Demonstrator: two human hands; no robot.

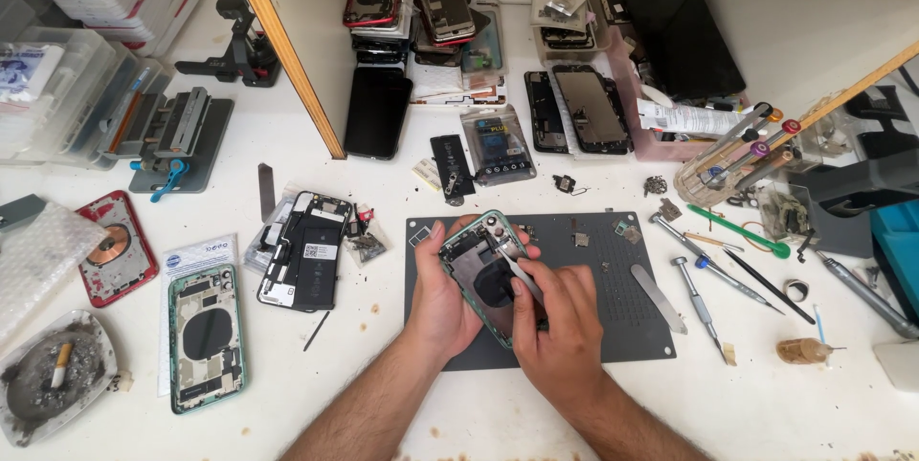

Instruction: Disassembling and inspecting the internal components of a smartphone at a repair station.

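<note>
Green phone housing (479, 265), opened and stripped, sits tilted over the grey work mat (632, 327), its long axis running from the upper right down toward the person's lap. The left hand (442, 300) wraps it from the left side, thumb along the near edge and fingers curled underneath, so the shell is cradled rather than lying flat on the mat. The right hand (560, 322) comes in from the lower right, fingers pinched closed on metal tweezers (522, 276) whose tips point up and left into the dark round patch inside the housing. The tool hand is the nearer to that spot; the holding hand only steadies the frame.

Around them: a flat metal pry tool (659, 298) lies on the mat just right of the hands, screwdrivers (704, 298) beyond it on the white table (335, 375). Well to the left are a second green housing (205, 337), a red back cover (117, 248) and an ashtray (57, 375).
</note>
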